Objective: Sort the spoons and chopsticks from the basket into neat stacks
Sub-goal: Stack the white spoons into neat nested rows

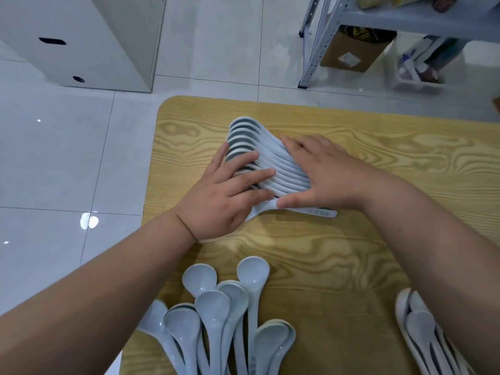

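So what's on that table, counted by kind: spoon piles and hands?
Spoon piles: 3 (nested row, loose heap, right pile)
Hands: 2 (left hand, right hand, both resting on the nested row)
Total: 5

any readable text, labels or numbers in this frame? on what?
No text can be read here.
Too small: print on the white label of the brown cardboard box.
Blurred: small bluish marks on the white plastic spoon handle lowest in the fanned stack.
Unclear: black-and-yellow print above that box.
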A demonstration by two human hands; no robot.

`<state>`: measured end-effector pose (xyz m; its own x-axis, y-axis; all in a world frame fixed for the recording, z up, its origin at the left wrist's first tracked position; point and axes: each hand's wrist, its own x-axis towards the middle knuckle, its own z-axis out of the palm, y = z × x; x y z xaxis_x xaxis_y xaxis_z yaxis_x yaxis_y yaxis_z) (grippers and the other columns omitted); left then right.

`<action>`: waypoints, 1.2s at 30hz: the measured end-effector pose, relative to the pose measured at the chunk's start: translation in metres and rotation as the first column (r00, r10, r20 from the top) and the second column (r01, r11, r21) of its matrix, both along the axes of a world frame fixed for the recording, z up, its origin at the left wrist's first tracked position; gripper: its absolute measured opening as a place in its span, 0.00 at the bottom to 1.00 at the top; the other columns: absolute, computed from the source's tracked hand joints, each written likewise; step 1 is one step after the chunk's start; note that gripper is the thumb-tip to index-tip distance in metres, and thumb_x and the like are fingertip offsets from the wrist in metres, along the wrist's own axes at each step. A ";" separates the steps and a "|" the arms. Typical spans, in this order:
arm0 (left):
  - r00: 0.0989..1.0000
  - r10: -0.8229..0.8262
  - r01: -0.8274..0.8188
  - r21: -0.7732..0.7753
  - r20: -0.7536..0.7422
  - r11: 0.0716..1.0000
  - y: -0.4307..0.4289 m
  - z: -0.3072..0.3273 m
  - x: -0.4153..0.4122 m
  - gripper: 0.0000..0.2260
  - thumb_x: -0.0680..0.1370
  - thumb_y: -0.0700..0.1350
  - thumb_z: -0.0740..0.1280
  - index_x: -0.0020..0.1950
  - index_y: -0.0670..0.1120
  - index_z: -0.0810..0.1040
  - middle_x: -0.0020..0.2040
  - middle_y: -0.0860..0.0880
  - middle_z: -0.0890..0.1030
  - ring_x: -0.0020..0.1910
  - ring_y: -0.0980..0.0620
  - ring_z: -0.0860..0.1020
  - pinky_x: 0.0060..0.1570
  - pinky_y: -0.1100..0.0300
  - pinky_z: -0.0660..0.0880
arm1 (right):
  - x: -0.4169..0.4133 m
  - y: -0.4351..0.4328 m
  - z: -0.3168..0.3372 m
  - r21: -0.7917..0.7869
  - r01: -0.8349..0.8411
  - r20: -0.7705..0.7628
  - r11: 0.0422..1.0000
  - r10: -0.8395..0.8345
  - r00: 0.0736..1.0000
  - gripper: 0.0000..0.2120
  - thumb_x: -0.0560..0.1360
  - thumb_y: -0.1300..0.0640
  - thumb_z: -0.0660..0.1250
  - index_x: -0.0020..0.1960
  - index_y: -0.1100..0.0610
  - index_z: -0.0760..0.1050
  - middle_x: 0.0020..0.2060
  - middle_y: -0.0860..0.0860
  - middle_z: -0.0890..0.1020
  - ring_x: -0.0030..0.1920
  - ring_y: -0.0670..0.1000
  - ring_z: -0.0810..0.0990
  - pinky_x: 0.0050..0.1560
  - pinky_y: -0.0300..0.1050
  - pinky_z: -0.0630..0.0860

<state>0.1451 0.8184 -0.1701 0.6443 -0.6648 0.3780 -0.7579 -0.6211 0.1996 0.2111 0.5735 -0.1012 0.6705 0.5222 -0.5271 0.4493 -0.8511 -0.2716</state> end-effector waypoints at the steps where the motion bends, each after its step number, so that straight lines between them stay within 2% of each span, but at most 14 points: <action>1: 1.000 -0.001 0.001 -0.004 -0.002 1.000 0.000 0.000 0.000 0.13 0.77 0.41 0.67 0.60 0.47 0.84 0.70 0.47 0.77 0.73 0.36 0.69 0.68 0.26 0.60 | -0.005 0.001 -0.001 -0.011 -0.006 0.019 1.000 0.006 1.000 0.59 0.63 0.18 0.54 0.82 0.48 0.38 0.79 0.45 0.51 0.79 0.49 0.47 0.78 0.51 0.49; 5: 0.998 0.039 -0.043 -0.077 -0.056 0.996 0.000 0.003 -0.001 0.19 0.75 0.41 0.68 0.67 0.46 0.80 0.72 0.42 0.74 0.74 0.35 0.67 0.69 0.28 0.60 | -0.023 0.002 -0.013 0.016 -0.002 0.135 1.000 0.000 0.991 0.57 0.67 0.21 0.56 0.82 0.52 0.37 0.80 0.50 0.52 0.79 0.52 0.48 0.77 0.52 0.47; 8: 0.978 0.129 -0.156 -0.169 -0.164 0.973 0.001 0.006 0.001 0.28 0.74 0.46 0.71 0.73 0.41 0.71 0.75 0.35 0.66 0.76 0.31 0.60 0.71 0.31 0.59 | -0.034 0.002 -0.025 0.056 0.012 0.224 0.998 -0.024 0.974 0.58 0.65 0.21 0.54 0.82 0.53 0.40 0.79 0.51 0.55 0.79 0.54 0.51 0.78 0.54 0.46; 12: 0.927 0.171 -0.248 -0.205 -0.334 0.947 0.001 0.008 0.002 0.39 0.74 0.54 0.70 0.77 0.34 0.60 0.79 0.33 0.56 0.80 0.34 0.51 0.77 0.38 0.53 | -0.043 0.001 -0.038 0.092 0.005 0.307 0.996 -0.034 0.951 0.57 0.65 0.24 0.57 0.82 0.56 0.46 0.77 0.53 0.60 0.78 0.57 0.57 0.78 0.61 0.51; 14: 0.917 0.169 -0.256 -0.207 -0.362 0.944 0.001 0.007 0.004 0.42 0.74 0.54 0.71 0.78 0.32 0.57 0.79 0.33 0.54 0.80 0.35 0.52 0.77 0.38 0.53 | -0.042 0.000 -0.039 0.110 0.004 0.334 0.994 -0.040 0.942 0.57 0.64 0.24 0.58 0.82 0.57 0.49 0.76 0.53 0.62 0.76 0.57 0.60 0.77 0.61 0.53; 19: 0.914 0.229 -0.303 -0.188 -0.336 0.934 0.004 0.006 0.004 0.44 0.72 0.57 0.71 0.78 0.33 0.59 0.79 0.35 0.58 0.78 0.37 0.58 0.77 0.40 0.55 | -0.036 -0.001 -0.040 0.148 -0.009 0.369 0.989 -0.046 0.928 0.57 0.63 0.25 0.60 0.81 0.57 0.53 0.73 0.53 0.67 0.73 0.56 0.64 0.75 0.56 0.55; 21: 0.884 0.237 -0.329 -0.176 -0.403 0.928 0.003 0.006 0.005 0.47 0.71 0.59 0.71 0.80 0.36 0.55 0.81 0.38 0.54 0.80 0.40 0.54 0.78 0.46 0.52 | -0.033 -0.001 -0.040 0.134 -0.019 0.369 0.991 -0.032 0.929 0.57 0.63 0.24 0.60 0.81 0.57 0.53 0.73 0.52 0.67 0.73 0.55 0.63 0.75 0.55 0.55; 24: 0.797 0.227 -0.377 -0.168 -0.560 0.911 0.000 0.011 0.008 0.52 0.69 0.60 0.72 0.82 0.42 0.46 0.83 0.45 0.44 0.81 0.55 0.42 0.76 0.65 0.45 | -0.032 0.001 -0.040 0.089 -0.017 0.364 0.996 -0.016 0.931 0.58 0.63 0.23 0.58 0.82 0.56 0.50 0.74 0.52 0.65 0.74 0.55 0.62 0.76 0.55 0.53; 25: 0.787 0.233 -0.388 -0.164 -0.572 0.907 0.000 0.013 0.008 0.53 0.69 0.60 0.72 0.82 0.43 0.45 0.83 0.46 0.44 0.81 0.56 0.42 0.76 0.67 0.45 | -0.032 0.001 -0.040 0.083 -0.019 0.364 0.996 -0.013 0.931 0.59 0.63 0.22 0.58 0.82 0.56 0.50 0.74 0.52 0.65 0.74 0.55 0.62 0.76 0.55 0.53; 27: 0.789 0.251 -0.399 -0.157 -0.561 0.904 0.002 0.014 0.003 0.52 0.68 0.60 0.72 0.82 0.44 0.47 0.82 0.45 0.48 0.81 0.52 0.47 0.78 0.59 0.49 | -0.034 0.001 -0.039 0.081 -0.028 0.365 0.996 -0.003 0.931 0.59 0.63 0.22 0.57 0.82 0.56 0.50 0.75 0.52 0.64 0.75 0.56 0.62 0.76 0.55 0.53; 29: 0.804 0.259 -0.393 -0.152 -0.535 0.907 0.006 0.016 -0.006 0.51 0.68 0.61 0.73 0.82 0.43 0.52 0.78 0.42 0.55 0.79 0.47 0.55 0.77 0.50 0.58 | -0.037 0.002 -0.038 0.070 -0.050 0.370 0.996 0.020 0.929 0.58 0.63 0.21 0.57 0.82 0.56 0.49 0.75 0.53 0.64 0.76 0.57 0.61 0.77 0.57 0.52; 33: 0.829 0.304 -0.366 -0.046 -0.470 0.929 0.012 0.024 -0.028 0.53 0.66 0.62 0.75 0.81 0.41 0.55 0.73 0.39 0.59 0.73 0.44 0.63 0.71 0.50 0.68 | -0.047 0.005 -0.040 0.031 -0.090 0.366 0.995 0.073 0.928 0.57 0.64 0.21 0.55 0.82 0.55 0.49 0.76 0.54 0.62 0.78 0.57 0.57 0.78 0.60 0.51; 36: 0.841 0.309 -0.345 0.000 -0.444 0.939 0.013 0.028 -0.036 0.51 0.67 0.55 0.78 0.80 0.39 0.55 0.75 0.38 0.58 0.74 0.42 0.63 0.68 0.49 0.71 | -0.052 0.006 -0.041 0.045 -0.091 0.361 0.995 0.069 0.930 0.56 0.65 0.21 0.53 0.82 0.54 0.47 0.78 0.53 0.60 0.79 0.55 0.56 0.78 0.61 0.48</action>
<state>0.1095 0.8312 -0.1421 0.9286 -0.3673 0.0526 -0.3403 -0.7866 0.5153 0.1587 0.5796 -0.1423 0.7636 0.6049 -0.2258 0.5921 -0.7955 -0.1287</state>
